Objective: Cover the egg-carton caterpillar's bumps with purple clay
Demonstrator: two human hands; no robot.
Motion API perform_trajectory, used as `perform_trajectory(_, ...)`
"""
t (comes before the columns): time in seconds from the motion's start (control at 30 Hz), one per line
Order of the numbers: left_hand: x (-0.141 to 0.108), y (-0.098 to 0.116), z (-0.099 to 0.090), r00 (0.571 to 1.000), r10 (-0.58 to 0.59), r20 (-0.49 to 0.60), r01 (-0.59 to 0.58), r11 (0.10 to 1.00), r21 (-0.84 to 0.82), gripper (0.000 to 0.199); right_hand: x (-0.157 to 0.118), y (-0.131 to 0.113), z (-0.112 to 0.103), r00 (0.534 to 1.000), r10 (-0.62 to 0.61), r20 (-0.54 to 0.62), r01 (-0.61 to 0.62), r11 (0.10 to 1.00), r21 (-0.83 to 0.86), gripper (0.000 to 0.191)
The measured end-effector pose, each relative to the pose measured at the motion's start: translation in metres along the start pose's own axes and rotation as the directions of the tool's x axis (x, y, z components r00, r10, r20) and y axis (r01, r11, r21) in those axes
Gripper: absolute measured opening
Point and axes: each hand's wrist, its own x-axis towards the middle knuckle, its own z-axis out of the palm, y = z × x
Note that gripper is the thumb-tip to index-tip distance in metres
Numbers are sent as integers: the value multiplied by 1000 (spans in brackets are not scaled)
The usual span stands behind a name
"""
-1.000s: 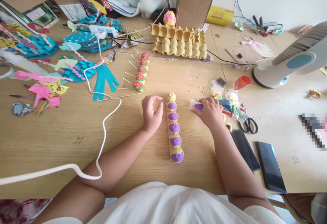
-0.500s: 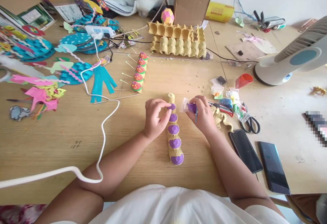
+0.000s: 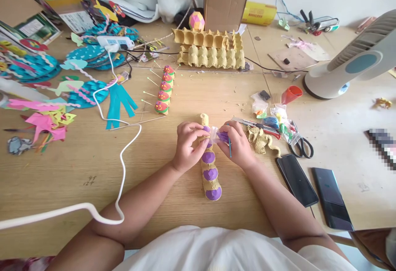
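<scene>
A strip of egg carton lies lengthwise in front of me, with purple clay pressed on several of its bumps. Above its upper part, my right hand grips a small clear plastic bag of purple clay, along with a thin blue stick. The bag's clear end points left. My left hand has thumb and fingers pinched at that end, over the strip. Its fingertips and the bag partly hide the upper purple bumps.
A finished-looking red and green carton caterpillar lies farther back. To the right are a utility knife, scissors, clay bags, two phones and a fan. A white cable crosses my left forearm.
My right hand has brought the bag leftward over the strip. My left fingers have left the purple bump and now meet the bag's clear end. The view has shifted slightly.
</scene>
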Motion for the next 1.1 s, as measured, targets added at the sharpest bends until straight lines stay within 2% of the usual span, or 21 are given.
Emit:
perform_trajectory(0.27, -1, 2, 3, 1000, -12, -8, 12, 1000, -19, 16, -3, -3, 3, 1000, -20, -23, 19, 999, -45, 20)
perform_trajectory(0.5, -2, 3, 1, 995, 24, 94, -18, 998, -67, 7, -3, -3, 3, 999, -31, 20, 33, 997, -66, 17)
perform_trajectory(0.67, -1, -4, 2, 1000, 5, 23, -5, 1000, -18, 14, -1, -3, 1, 999, -1, 49, -3, 997, 78, 30)
perform_trajectory(0.8, -1, -8, 6, 998, -8, 62, 19, 985, -173, 16, 1, -2, -2, 997, -6, 77, -9, 982, 189, 37)
perform_trajectory(1.0, -5, -10, 9, 987, -130, 94, 153, 941, -301, 9, 3, 1, -4, 991, 6, 133, -40, 966, 254, 30)
perform_trajectory(1.1, -5, -12, 10, 977, -190, 99, 212, 927, -310, 6, 4, 2, -5, 989, 48, 140, -95, 930, 356, 29)
